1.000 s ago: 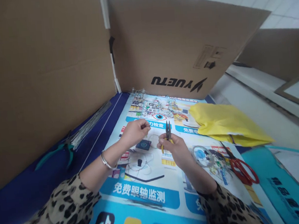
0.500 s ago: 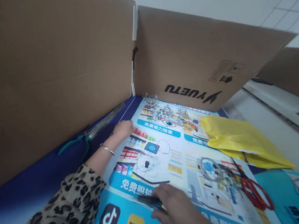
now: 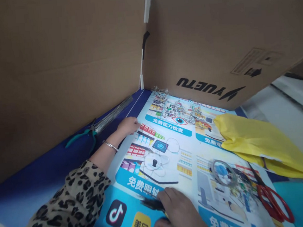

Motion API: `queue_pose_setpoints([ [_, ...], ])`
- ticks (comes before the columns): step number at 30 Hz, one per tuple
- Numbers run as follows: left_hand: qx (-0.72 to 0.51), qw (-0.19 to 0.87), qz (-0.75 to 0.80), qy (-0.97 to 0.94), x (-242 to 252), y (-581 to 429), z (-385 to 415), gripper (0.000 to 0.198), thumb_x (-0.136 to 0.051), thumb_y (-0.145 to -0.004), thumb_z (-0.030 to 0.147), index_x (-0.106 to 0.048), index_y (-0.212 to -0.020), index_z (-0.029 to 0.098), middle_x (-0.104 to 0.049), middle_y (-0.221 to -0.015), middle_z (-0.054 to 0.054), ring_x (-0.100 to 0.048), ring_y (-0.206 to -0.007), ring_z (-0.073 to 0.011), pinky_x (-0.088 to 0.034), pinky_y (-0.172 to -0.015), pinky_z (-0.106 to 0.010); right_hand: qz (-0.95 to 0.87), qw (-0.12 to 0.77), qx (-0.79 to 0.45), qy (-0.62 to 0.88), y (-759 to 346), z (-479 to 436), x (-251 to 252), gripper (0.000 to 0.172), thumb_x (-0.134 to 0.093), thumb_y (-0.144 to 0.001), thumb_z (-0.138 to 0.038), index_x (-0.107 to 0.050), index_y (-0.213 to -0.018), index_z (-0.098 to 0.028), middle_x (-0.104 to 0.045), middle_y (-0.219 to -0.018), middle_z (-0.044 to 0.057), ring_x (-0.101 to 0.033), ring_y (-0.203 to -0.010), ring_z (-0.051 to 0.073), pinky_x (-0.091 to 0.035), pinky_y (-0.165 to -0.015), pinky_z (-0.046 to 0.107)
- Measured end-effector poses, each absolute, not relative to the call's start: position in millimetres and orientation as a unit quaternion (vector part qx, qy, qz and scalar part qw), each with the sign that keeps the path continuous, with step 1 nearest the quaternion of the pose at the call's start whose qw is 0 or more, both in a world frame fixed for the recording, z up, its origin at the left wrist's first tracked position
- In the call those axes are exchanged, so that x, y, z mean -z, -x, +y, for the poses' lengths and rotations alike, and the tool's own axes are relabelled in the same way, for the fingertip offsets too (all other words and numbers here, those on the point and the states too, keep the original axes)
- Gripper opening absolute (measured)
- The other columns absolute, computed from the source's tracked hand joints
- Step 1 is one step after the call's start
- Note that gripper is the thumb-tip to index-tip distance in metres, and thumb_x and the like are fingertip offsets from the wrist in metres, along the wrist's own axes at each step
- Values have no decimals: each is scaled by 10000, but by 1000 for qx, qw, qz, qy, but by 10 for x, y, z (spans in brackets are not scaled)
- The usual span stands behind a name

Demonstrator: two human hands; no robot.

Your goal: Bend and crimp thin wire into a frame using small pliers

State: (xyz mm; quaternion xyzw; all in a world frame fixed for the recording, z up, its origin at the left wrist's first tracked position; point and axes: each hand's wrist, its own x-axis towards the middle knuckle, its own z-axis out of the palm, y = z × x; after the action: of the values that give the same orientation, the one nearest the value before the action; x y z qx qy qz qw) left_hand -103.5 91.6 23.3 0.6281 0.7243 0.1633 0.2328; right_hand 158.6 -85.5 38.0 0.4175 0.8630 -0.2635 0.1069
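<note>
My left hand (image 3: pixel 127 125) reaches far out to the poster's left edge, fingers curled down next to a bundle of thin metal wires (image 3: pixel 111 116); what it pinches, if anything, is hidden. A silver bangle sits on that wrist. My right hand (image 3: pixel 180 213) rests low on the printed poster (image 3: pixel 171 161), closed round small pliers (image 3: pixel 152 204) whose dark jaws point left.
Green-handled pliers (image 3: pixel 80 138) lie beside the wire bundle. Cardboard walls (image 3: pixel 57 65) stand at the left and back. A yellow bag (image 3: pixel 260 141), red scissors (image 3: pixel 274 196), a wire coil (image 3: pixel 222 171) and small wire pieces (image 3: pixel 172 110) lie on the right and far side.
Both hands left the middle of the poster: the left went out to the wire bundle, the right dropped near me with the pliers. The view has shifted left.
</note>
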Motion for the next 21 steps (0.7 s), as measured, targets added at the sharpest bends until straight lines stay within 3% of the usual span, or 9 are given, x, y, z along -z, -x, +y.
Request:
queue_pose_setpoints([
  [3, -189, 230, 725, -621, -179, 1045, 932, 270, -485, -746, 359, -635, -644, 160, -641, -556, -27, -533, -424, -117, -362, -474, -223, 879, 85, 233, -408, -1597, -880, -316, 438, -740, -635, -404, -559, -976, -198, -585, -1003, 76, -520, -913, 273, -389, -780, 388],
  [10, -230, 213, 720, -620, -165, 1032, 904, 250, -524, -728, 359, -614, -610, 158, -612, -514, -14, -509, -429, -114, -348, -464, -218, 896, 72, 201, -390, -1588, -864, -418, 208, -600, -783, -275, -535, -961, -189, -588, -929, 63, -529, -863, 231, -388, -721, 340],
  [17, -344, 152, 702, -604, -424, 988, 824, 258, -474, -792, 374, -588, -706, 160, -604, -566, 16, -504, -440, -88, -360, -496, -196, 886, 41, 205, -414, -1625, -834, -405, 363, -542, -828, -290, -473, -1157, -153, -588, -1078, 113, -541, -984, 242, -408, -789, 349],
  [21, -437, 129, 650, -608, -684, 899, 721, 222, -490, -800, 332, -570, -695, 153, -577, -541, 27, -468, -421, -71, -366, -506, -193, 900, 39, 187, -392, -1619, -830, -378, 244, -519, -848, -276, -544, -1061, -160, -606, -1004, 95, -550, -957, 226, -420, -793, 337],
])
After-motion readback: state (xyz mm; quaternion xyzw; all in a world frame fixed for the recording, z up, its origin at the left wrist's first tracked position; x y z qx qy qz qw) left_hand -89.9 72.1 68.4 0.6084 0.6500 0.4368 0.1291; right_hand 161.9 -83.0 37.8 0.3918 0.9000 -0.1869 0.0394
